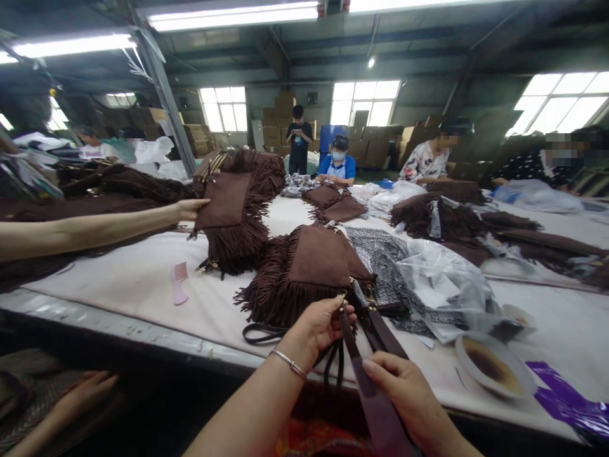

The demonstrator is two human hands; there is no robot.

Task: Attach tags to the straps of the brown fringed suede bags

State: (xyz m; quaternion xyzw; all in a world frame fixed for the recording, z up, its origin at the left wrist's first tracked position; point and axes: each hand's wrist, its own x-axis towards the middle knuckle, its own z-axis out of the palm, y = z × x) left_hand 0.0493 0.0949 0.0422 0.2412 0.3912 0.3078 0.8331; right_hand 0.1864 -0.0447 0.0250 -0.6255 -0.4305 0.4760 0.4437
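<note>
Left hand pinched shut on the brass clasp of a brown fringed bag, right hand gripping its dark strap, bag lying flat on the white bench, fringe fanned out leftward

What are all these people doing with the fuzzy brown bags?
The person wearing the camera has a brown fringed bag on a white table. Their left hand pinches the metal clasp at the bag's corner, and their right hand holds the brown strap. To the left, a co-worker's hand touches another fringed bag on a pile. A pink comb and a small dish sit nearby.
</note>
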